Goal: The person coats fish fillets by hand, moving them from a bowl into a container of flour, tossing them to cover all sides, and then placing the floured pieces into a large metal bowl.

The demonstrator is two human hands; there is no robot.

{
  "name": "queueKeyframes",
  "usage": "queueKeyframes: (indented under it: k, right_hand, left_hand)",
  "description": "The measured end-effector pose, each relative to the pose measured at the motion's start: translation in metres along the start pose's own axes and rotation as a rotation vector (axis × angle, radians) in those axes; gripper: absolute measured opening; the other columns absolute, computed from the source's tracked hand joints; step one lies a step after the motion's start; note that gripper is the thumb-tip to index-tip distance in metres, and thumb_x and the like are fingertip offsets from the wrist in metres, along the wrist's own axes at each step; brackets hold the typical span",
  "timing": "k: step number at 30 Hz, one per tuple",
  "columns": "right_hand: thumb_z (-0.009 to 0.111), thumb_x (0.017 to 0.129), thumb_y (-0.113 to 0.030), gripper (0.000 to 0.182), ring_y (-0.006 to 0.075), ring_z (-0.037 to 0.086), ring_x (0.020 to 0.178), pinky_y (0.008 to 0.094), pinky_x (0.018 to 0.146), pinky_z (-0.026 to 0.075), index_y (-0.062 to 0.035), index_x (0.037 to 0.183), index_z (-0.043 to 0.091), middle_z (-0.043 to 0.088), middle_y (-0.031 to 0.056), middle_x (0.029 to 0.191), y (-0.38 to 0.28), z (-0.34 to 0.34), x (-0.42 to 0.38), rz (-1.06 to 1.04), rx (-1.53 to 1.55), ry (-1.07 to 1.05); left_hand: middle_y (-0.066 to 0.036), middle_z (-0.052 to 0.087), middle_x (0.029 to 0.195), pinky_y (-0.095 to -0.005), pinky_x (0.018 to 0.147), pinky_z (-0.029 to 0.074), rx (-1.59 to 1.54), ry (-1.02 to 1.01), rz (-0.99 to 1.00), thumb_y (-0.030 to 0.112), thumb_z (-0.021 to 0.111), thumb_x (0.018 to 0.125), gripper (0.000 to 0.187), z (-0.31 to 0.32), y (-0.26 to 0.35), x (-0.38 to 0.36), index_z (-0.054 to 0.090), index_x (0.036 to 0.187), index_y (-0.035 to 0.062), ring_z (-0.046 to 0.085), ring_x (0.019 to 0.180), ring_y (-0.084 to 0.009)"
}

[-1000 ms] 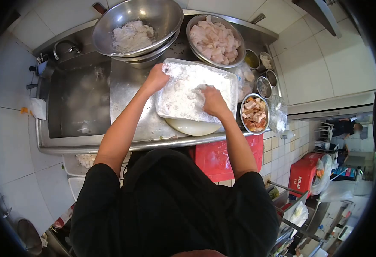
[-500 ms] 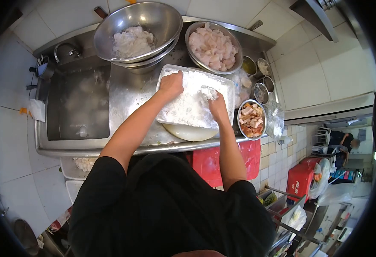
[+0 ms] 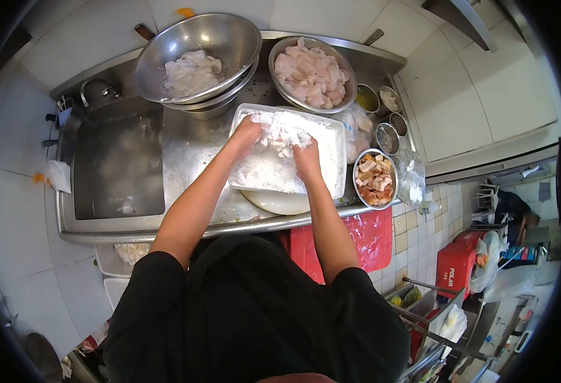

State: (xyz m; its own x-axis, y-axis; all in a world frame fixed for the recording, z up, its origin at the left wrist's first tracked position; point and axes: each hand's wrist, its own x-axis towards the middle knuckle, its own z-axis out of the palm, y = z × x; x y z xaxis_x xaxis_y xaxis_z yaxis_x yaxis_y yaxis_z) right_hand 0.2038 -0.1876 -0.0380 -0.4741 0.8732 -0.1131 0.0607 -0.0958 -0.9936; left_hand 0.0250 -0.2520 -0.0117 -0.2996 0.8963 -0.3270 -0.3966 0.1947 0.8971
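A white rectangular tray (image 3: 343, 153) of white flour (image 3: 264, 175) lies on the steel counter in front of me. Over its far half, my left hand (image 3: 247, 134) and my right hand (image 3: 307, 161) face each other with fingers curled. Between them is a clump of flour-coated meat slices (image 3: 280, 131), and both hands grip it from opposite sides. Flour covers the fingertips and partly hides them. Behind the tray, a steel bowl (image 3: 280, 80) holds raw pale pink meat slices (image 3: 312, 70). To its left, a larger steel bowl (image 3: 242, 38) holds floured meat (image 3: 194, 73).
Left is a sink (image 3: 117, 201) with cloudy water and a faucet (image 3: 98, 89). Right of the tray stand a bowl of meat chunks (image 3: 375, 179), several small metal tins (image 3: 387, 138) and plastic bags (image 3: 411, 182). A red lid (image 3: 363, 242) sits below the counter edge. A person (image 3: 513, 214) is far right.
My left hand has left the tray's far-left rim area and come onto the floured meat. My right hand has shifted slightly left. The clump between them now looks larger and lifted.
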Motion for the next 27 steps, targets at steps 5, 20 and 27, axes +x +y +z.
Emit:
queueKeyframes:
  k: [5,20,27]
  right_hand:
    - [0.059,0.076,0.003,0.050,0.0264,0.058,0.105,0.0323,0.092,0.044,0.0096,0.124,0.044,0.059,0.0183,0.114,0.007,0.004,-0.001,0.044,-0.019,0.111]
    - [0.057,0.072,0.000,0.040,0.0371,0.056,0.105,0.0391,0.091,0.046,0.0061,0.112,0.058,0.061,0.0251,0.110,-0.038,-0.017,0.005,-0.296,-1.048,0.044]
    - [0.057,0.076,-0.002,0.036,0.0354,0.055,0.112,0.0373,0.096,0.043,0.0066,0.111,0.059,0.058,0.0269,0.117,-0.021,-0.017,0.018,-0.300,-0.991,-0.044]
  left_hand:
    - [-0.012,0.067,0.104,-0.0310,0.081,0.049,0.336,0.055,0.202,0.005,0.060,0.079,0.033,0.011,0.004,-0.025,0.061,0.111,-0.0013,0.063,0.092,-0.0200]
    - [-0.014,0.067,0.098,-0.0331,0.073,0.050,0.175,0.187,-0.040,0.004,0.058,0.079,0.029,-0.038,-0.036,0.008,0.061,0.106,-0.0061,0.065,0.080,-0.0215]
    - [-0.019,0.068,0.086,-0.0366,0.072,0.049,0.480,0.295,0.246,0.007,0.060,0.075,0.020,-0.026,0.011,-0.044,0.066,0.092,-0.0024,0.065,0.079,-0.0330]
